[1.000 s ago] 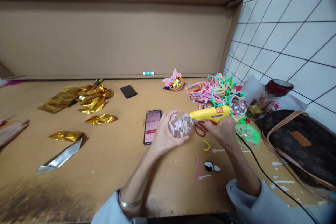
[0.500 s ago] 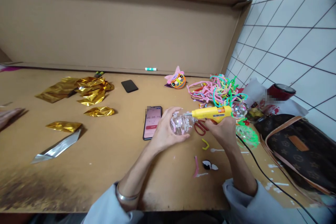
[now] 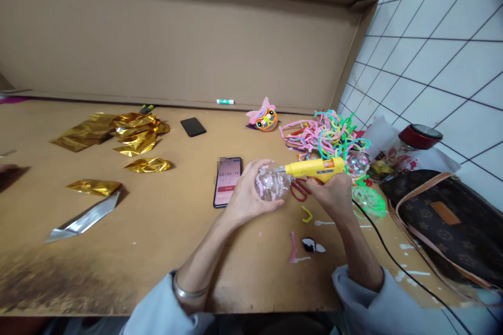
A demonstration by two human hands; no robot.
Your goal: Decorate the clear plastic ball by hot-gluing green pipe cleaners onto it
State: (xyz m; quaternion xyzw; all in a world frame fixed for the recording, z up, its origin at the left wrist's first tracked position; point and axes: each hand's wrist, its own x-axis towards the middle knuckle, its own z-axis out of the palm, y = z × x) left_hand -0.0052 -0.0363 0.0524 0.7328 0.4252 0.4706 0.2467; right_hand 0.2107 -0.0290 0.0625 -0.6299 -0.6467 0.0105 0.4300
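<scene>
left hand (image 3: 250, 192) gripping clear ball (image 3: 270, 183) above table (image 3: 157, 261), right hand (image 3: 333, 194) clenched round yellow glue gun (image 3: 316, 168), nozzle at ball's right side, phone (image 3: 227, 183) just left

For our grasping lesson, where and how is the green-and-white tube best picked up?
Probably pinch the green-and-white tube across its middle, from above and the near side: it lies lengthwise along the foot of the cardboard panel, which stands behind it.
</scene>
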